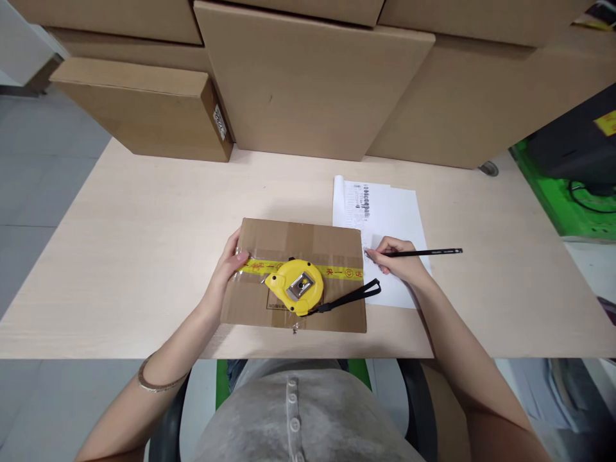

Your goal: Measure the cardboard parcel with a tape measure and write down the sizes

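Note:
A cardboard box (337, 247) sealed with yellow printed tape stands near the table's front edge. My left hand (230, 263) grips its left side, the thumb on top by the tape. On the box lies a yellow tape measure (315, 276), metal clip up, its black wrist strap (353, 295) reaching past the box's right edge. My right hand (397, 256) is closed round a black pencil (428, 253), the tip hidden near the fingers. That hand rests on white paper (394, 212) with dark writing at its upper left, partly covered by the box.
A flat carton (158, 122) with a label stands at the table's back left. Larger cardboard boxes (308, 90) line the back edge. A round metal-rimmed fitting (489, 169) sits at the back right. Beyond the right edge are dark equipment and a green surface (548, 192).

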`<state>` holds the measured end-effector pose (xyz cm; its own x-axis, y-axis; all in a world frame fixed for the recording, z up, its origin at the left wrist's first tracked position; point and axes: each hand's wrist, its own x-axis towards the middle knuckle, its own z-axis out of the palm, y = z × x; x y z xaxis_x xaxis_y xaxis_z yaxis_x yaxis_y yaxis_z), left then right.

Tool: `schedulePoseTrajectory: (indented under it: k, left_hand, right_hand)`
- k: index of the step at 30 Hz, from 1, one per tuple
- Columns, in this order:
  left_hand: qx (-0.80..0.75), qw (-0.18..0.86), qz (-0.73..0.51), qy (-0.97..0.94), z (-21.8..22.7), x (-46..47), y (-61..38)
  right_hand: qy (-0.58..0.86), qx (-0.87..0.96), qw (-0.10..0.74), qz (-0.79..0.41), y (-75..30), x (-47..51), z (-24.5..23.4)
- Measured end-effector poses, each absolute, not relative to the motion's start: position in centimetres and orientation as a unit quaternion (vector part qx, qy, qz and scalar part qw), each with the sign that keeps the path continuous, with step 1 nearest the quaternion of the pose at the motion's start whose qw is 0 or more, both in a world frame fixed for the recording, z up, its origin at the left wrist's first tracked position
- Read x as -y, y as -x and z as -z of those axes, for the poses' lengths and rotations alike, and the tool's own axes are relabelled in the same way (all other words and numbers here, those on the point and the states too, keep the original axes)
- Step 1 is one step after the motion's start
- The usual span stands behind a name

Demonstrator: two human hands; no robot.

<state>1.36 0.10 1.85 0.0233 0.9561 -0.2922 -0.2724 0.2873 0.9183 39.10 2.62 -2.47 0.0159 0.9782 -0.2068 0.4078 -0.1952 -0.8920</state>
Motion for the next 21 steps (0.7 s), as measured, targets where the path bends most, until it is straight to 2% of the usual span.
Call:
schedulePoseTrajectory:
  k: [21]
  left_hand:
    - [-0.506, 0.623, -0.484, -0.35, -2.38, -0.07, -1.59]
  right_hand:
    - [0.639, 0.546, 0.328, -0.432, -38.91, -2.43, 1.97]
